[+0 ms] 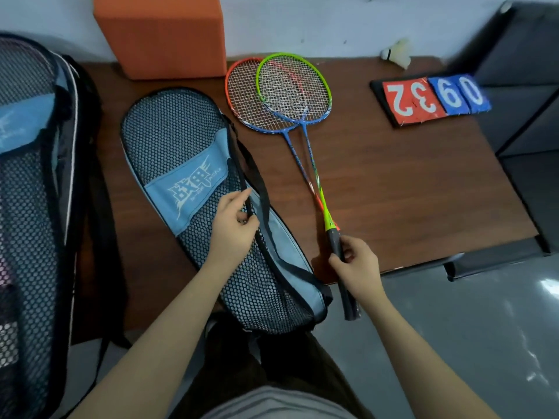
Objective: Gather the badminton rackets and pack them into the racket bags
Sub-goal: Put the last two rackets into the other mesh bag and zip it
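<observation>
- Dark wood-grain desk (408, 182) runs along a pale wall, with a glossy grey floor past its near edge.
- At the desk's left edge a second racket bag (33, 176) of black mesh and blue cloth is cut off by the frame; I cannot make out what is inside.
- An orange block (160, 34) stands at the far edge, against the wall.
- The mesh racket bag (181, 164), a long oval with a blue printed panel, lies slanted across the desk, its narrow end hanging over the near edge.
- My left hand (233, 225) pinches the bag's black edge strip between thumb and fingers.
- Two rackets lie overlapping just right of the bag: the orange-framed racket (242, 95) beneath, the green-framed racket (299, 83) on top, heads toward the far edge.
- My right hand (357, 267) is curled round both grey grips at the near edge; it hides part of them.
- A flip scoreboard (429, 98) with red and blue number cards lies toward the right edge.
- A white shuttlecock (397, 52) sits blurred at the far right corner.
</observation>
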`<move>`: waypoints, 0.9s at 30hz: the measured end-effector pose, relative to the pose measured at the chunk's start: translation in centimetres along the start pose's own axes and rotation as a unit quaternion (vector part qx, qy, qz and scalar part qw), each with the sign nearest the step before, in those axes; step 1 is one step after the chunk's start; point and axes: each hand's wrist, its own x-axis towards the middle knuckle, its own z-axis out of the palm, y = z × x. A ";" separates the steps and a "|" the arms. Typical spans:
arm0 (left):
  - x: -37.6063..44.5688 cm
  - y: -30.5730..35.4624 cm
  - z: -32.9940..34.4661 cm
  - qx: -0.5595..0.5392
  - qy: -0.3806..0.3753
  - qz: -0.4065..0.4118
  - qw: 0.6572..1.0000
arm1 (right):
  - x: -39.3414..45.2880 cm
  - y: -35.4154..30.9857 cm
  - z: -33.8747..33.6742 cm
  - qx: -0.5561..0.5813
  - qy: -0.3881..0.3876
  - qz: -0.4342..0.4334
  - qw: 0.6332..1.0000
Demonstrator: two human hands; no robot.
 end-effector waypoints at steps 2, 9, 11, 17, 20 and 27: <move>0.4 0.1 1.0 0.012 0.005 0.001 1.000 | 0.5 0.7 -0.4 0.013 -0.008 -0.006 1.000; 1.1 0.7 3.1 0.049 0.028 -0.049 0.997 | 4.0 2.2 -0.9 0.017 -0.045 -0.056 0.997; 1.2 1.0 3.2 0.054 0.031 -0.063 0.996 | 5.4 1.7 -0.8 0.018 -0.048 -0.069 0.996; 1.7 1.5 2.4 0.074 0.052 -0.075 0.993 | 10.9 -2.2 1.4 -0.081 -0.044 -0.125 0.988; 2.4 1.8 1.9 0.086 0.074 -0.072 0.991 | 13.2 -3.9 2.6 -0.160 -0.050 -0.155 0.974; 3.0 2.1 1.5 0.092 0.085 -0.089 0.988 | 13.0 -1.7 2.5 -0.062 -0.024 -0.167 0.984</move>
